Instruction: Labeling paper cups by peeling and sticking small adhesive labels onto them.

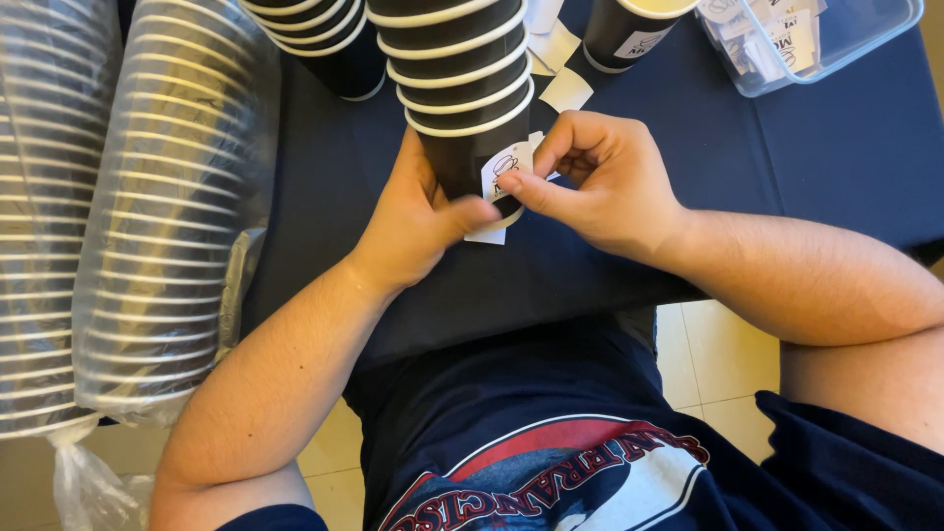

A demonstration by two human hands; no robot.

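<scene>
Dark tablecloth (787, 167) lies under my left hand (413, 221) clasping the cup stack (462, 88), which runs away from me, while my right hand (600, 182) pinches a sticker (503, 169) onto the nearest cup.

Café prep table (787, 167): sleeved stacks of paper cups (167, 216).

Soft, even indoor light is falling on my work from above, casting faint shadows under my hands (511, 197). Glare is streaking the plastic sleeves (147, 197) at left. Focus is holding sharp centrally; edges are bending slightly.
</scene>
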